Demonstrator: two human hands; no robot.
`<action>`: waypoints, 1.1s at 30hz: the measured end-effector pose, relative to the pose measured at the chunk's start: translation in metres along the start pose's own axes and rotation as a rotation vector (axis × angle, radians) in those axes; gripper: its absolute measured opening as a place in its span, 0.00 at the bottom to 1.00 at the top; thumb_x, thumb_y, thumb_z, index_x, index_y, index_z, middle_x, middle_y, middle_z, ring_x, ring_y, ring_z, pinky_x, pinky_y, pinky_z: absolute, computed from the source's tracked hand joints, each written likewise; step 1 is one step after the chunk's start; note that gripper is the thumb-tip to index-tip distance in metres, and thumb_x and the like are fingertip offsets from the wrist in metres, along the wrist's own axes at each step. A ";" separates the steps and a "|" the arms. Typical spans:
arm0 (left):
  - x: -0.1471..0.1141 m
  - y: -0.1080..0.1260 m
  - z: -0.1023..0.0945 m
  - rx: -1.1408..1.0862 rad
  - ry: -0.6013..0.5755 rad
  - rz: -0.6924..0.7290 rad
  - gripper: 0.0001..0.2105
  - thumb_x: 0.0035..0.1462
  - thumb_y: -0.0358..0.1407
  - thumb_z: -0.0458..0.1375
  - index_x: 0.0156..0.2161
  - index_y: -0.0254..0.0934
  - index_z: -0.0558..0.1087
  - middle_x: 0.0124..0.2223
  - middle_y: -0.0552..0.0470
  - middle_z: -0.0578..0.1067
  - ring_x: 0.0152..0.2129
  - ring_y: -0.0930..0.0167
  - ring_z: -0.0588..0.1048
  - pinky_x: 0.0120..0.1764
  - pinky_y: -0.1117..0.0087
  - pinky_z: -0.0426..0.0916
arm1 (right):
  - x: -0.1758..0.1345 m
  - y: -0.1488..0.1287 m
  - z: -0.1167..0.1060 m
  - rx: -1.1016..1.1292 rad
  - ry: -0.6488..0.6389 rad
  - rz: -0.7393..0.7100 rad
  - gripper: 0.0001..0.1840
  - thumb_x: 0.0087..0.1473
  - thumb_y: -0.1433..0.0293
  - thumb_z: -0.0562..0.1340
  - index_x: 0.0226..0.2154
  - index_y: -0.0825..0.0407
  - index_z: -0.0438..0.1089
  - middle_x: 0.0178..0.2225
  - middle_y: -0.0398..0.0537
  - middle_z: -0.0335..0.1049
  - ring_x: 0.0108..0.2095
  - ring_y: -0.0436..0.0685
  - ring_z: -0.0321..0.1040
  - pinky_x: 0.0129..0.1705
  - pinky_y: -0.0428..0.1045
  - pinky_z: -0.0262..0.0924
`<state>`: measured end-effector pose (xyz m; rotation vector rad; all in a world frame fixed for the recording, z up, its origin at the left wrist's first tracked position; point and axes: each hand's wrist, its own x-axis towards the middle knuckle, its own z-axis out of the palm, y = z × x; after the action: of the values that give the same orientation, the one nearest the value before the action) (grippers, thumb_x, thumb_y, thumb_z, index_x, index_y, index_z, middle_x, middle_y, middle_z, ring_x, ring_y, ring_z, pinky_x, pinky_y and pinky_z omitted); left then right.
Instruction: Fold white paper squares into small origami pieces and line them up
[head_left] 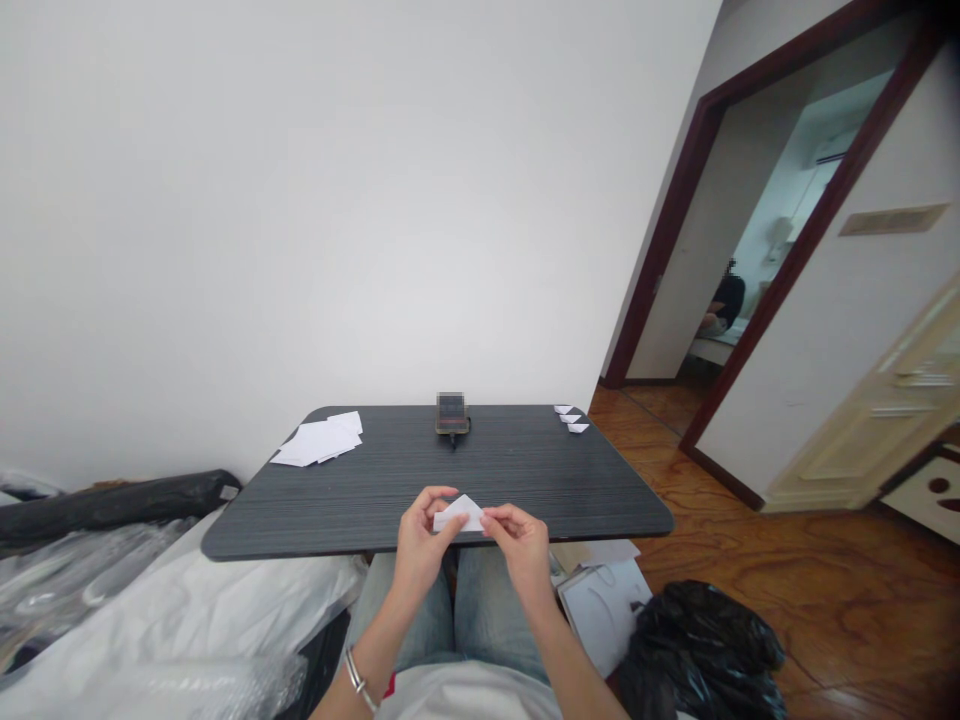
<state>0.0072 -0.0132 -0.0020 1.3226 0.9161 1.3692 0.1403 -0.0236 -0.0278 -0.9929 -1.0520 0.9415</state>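
A small folded piece of white paper (463, 511) with a pointed top is held over the near edge of the dark table (405, 460). My left hand (426, 532) pinches its left part, the thumb lying across the front. At the right corner, the thumb and fingers of my right hand (519, 538) grip the same paper. Loose white sheets (315, 441) lie in an overlapping pile at the table's left. Several small folded paper pieces (571, 419) sit in a short row near the far right corner.
A phone-like device (452, 414) with a cable stands at the table's back, by the white wall. Plastic-wrapped bundles (165, 610) lie to the left. On the right floor are a white paper bag (606, 610) and a black plastic bag (701, 650). A person (726, 300) sits beyond the doorway.
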 end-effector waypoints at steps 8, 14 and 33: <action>0.000 0.000 -0.001 0.068 -0.008 0.019 0.14 0.44 0.33 0.61 0.38 0.34 0.65 0.22 0.59 0.67 0.19 0.76 0.67 0.25 0.77 0.60 | 0.000 -0.007 0.000 0.000 -0.119 0.029 0.11 0.43 0.63 0.63 0.20 0.55 0.67 0.17 0.41 0.65 0.19 0.50 0.62 0.24 0.45 0.60; -0.002 0.004 0.005 0.024 0.012 0.078 0.18 0.49 0.34 0.57 0.45 0.35 0.61 0.22 0.59 0.67 0.21 0.75 0.68 0.28 0.75 0.62 | -0.004 -0.009 0.003 -0.027 -0.047 -0.038 0.12 0.46 0.63 0.61 0.20 0.54 0.64 0.16 0.40 0.62 0.18 0.49 0.60 0.21 0.43 0.55; -0.002 0.007 -0.002 0.261 0.192 0.186 0.08 0.45 0.36 0.61 0.32 0.35 0.76 0.31 0.49 0.78 0.29 0.68 0.75 0.35 0.70 0.68 | -0.008 -0.013 0.005 -0.032 0.016 -0.081 0.13 0.48 0.62 0.59 0.22 0.54 0.64 0.17 0.41 0.64 0.19 0.50 0.64 0.20 0.43 0.54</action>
<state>0.0036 -0.0169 0.0042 1.5215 1.1559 1.5814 0.1353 -0.0342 -0.0167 -0.9760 -1.0888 0.8518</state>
